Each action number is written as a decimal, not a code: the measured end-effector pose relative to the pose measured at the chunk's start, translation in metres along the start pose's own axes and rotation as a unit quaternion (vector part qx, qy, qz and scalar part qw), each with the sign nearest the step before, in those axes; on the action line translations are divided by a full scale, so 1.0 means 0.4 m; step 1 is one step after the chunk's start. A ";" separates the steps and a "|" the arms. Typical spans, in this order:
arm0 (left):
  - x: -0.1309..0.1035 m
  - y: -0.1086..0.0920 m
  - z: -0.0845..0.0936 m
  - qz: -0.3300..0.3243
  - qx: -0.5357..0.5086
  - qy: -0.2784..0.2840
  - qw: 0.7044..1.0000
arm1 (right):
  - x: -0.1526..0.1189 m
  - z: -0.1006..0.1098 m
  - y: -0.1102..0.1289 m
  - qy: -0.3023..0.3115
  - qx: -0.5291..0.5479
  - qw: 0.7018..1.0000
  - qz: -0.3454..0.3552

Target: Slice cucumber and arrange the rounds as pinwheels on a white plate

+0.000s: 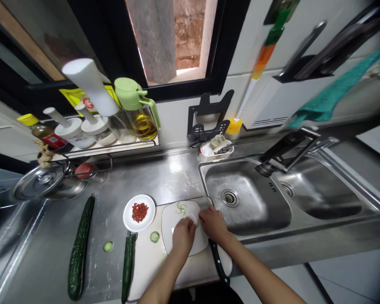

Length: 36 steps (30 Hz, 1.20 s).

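Note:
A white plate (pixel 169 228) with rounded corners rests on a pale cutting board (pixel 145 264). Thin curved cucumber slices (pixel 180 207) lie near its far edge. Over the plate's right half is my left hand (pixel 184 234), its fingers pinched together. My right hand (pixel 211 220) is at the plate's right edge, fingers also closed. A small pale green sliver shows between the two hands; which hand grips it is unclear. A knife with a black handle (pixel 219 261) lies under my right forearm. Left of the plate are a cucumber end (pixel 155 237) and a cut cucumber (pixel 128 267).
A small white dish (pixel 128 214) holds red berries. A whole cucumber (pixel 80 249) and another cut piece (pixel 108 246) lie on the steel counter further left. The double sink (pixel 247 198) is on the right. An oil jug (pixel 142 122) and jars stand on a rack behind.

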<state>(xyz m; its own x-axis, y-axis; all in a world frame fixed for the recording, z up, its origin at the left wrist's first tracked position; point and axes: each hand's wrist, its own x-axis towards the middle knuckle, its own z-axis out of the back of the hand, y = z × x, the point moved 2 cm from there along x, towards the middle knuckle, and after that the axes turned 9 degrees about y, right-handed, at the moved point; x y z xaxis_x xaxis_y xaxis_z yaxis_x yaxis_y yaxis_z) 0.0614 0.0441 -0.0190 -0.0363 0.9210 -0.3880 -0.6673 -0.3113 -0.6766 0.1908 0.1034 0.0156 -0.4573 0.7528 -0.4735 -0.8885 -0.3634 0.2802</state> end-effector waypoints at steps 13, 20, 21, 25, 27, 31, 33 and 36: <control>-0.013 0.001 -0.005 -0.045 0.028 -0.005 0.999 | -0.035 -0.018 -0.010 -0.072 -0.011 0.997 -0.033; -0.037 0.001 -0.016 -0.182 0.063 -0.046 0.980 | -0.098 -0.073 -0.003 -0.076 -0.044 0.996 -0.010; -0.038 0.002 -0.019 -0.190 0.077 -0.045 0.978 | -0.102 -0.084 0.001 -0.069 -0.056 0.996 -0.009; -0.035 0.005 -0.023 -0.191 0.114 -0.038 0.974 | -0.104 -0.119 0.014 -0.055 -0.089 0.994 -0.024; -0.034 0.006 -0.023 -0.189 0.122 -0.041 0.973 | -0.102 -0.129 0.020 -0.055 -0.097 0.993 -0.029; -0.031 0.005 -0.019 -0.184 0.129 -0.046 0.973 | -0.096 -0.134 0.030 -0.053 -0.100 0.993 -0.042; -0.029 0.005 -0.017 -0.181 0.129 -0.045 0.974 | -0.094 -0.132 0.033 -0.053 -0.097 0.993 -0.045; -0.027 0.005 -0.016 -0.177 0.130 -0.043 0.975 | -0.092 -0.126 0.034 -0.053 -0.095 0.993 -0.046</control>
<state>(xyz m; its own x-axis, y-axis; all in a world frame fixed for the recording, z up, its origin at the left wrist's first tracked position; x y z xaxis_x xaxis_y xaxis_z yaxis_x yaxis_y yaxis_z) 0.0652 0.0323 -0.0200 0.1763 0.9795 -0.0978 -0.8143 0.0893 -0.5735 0.1935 0.0428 -0.0053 -0.3760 0.8374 -0.3967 -0.9222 -0.3797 0.0727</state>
